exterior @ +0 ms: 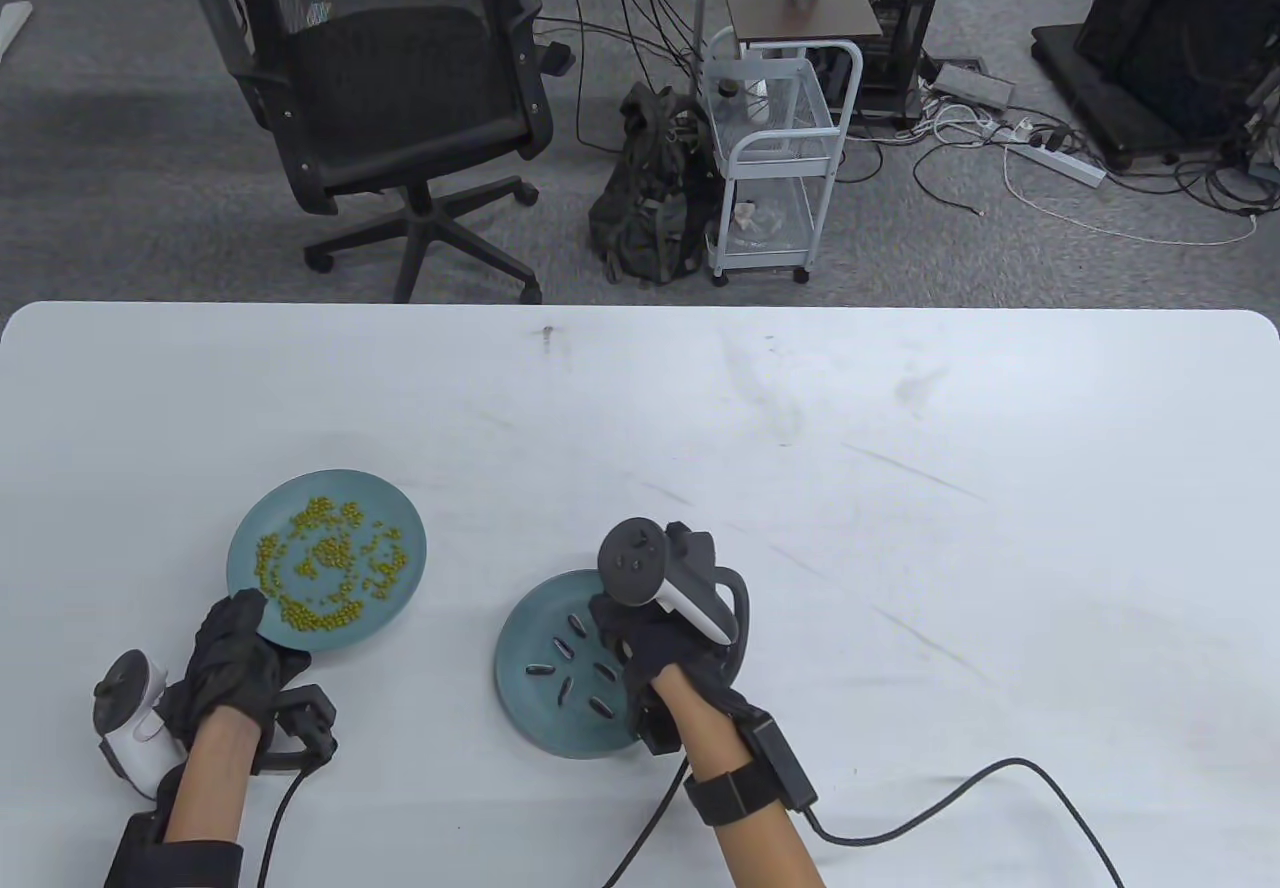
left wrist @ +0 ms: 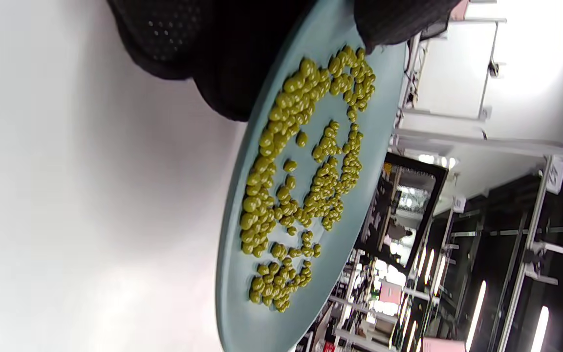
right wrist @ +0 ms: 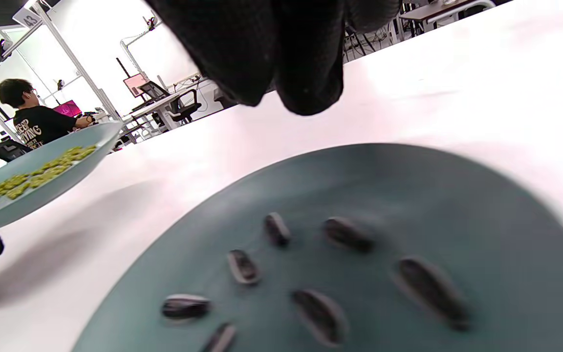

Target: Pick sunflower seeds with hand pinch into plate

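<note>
A teal plate [exterior: 520,628] at the table's near middle holds several dark striped sunflower seeds [exterior: 575,673]. My right hand [exterior: 618,628] hovers over its far right part. In the right wrist view the fingertips [right wrist: 306,73] are pressed together above the plate [right wrist: 457,195] and its seeds [right wrist: 342,234], and no seed shows between them. My left hand [exterior: 245,618] grips the near rim of a second teal plate [exterior: 405,528] covered with small green beans [exterior: 330,558]. The left wrist view shows its fingers [left wrist: 213,58] on that plate [left wrist: 384,107].
The white table [exterior: 800,448] spreads wide to the right and back. A cable [exterior: 950,808] trails from my right wrist across the near right. In the right wrist view the bean plate [right wrist: 42,190] stands tilted, with a shadow under it.
</note>
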The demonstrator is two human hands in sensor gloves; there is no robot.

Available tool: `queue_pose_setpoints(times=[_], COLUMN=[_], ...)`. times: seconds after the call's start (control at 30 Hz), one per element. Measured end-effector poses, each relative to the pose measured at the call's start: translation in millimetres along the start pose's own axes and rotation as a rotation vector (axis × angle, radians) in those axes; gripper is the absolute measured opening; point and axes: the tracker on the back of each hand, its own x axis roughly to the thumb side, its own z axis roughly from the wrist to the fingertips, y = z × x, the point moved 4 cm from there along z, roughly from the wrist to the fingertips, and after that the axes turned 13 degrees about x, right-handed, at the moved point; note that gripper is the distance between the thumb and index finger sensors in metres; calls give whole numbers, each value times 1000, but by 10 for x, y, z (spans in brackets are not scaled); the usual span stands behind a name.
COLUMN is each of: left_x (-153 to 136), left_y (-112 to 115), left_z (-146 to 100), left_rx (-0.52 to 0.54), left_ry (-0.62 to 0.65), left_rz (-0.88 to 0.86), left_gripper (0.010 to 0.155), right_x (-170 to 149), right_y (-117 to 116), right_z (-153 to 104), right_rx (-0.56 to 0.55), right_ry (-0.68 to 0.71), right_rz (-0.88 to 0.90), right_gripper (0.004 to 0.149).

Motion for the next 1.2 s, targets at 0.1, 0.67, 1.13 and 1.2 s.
queue_pose_setpoints(times=[0.1,0.67,1.13,1.2], left_x=[-31,-178,-84,-70], left_y=[-109,-391,-454,-455], left_z=[64,144,238,243], left_rx=[16,156,193,191], left_ry=[-35,-202,-193,-187], left_rz=[-60,-145,-37,-24], left_gripper=[46,47,48,49], right_x=[-272,-922,-776,-788], right_y=[2,-91,-99,-100], right_z=[-173,-720,-808,-808], right_rx=[-6,11,7,7], right_ry=[-10,21,97,93], right_rz=[-14,31,30,33], right_gripper=[39,40,40,40])
